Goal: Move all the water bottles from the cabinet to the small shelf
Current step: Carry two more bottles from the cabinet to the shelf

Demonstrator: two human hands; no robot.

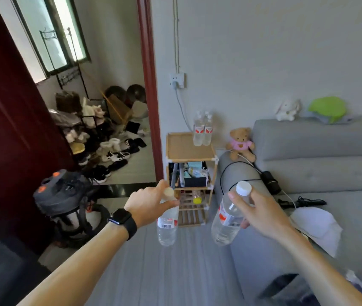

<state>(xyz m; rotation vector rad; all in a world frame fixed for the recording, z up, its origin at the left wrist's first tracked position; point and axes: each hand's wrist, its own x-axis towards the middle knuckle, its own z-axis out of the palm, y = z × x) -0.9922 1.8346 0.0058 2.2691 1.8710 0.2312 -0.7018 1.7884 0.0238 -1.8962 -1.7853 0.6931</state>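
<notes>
bottle (167,227) neck hidden under left hand (149,204).

Head view, forward and down.

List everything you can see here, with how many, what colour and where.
sofa: one, grey, right
small shelf: one, wooden, beside the sofa
bottles on shelf: two, clear with red labels, back right of its top
left bottle: one, clear, hanging upright
right bottle: one, clear, white cap, tilted
teddy bear: one, brown in pink, sofa arm
rabbit toy: one, white, sofa back
vacuum cleaner: one, grey and orange, floor left
shoes: many, mixed, floor at back left
left hand: one, black watch, grips left bottle's neck
right hand: one, grips right bottle near cap
</notes>
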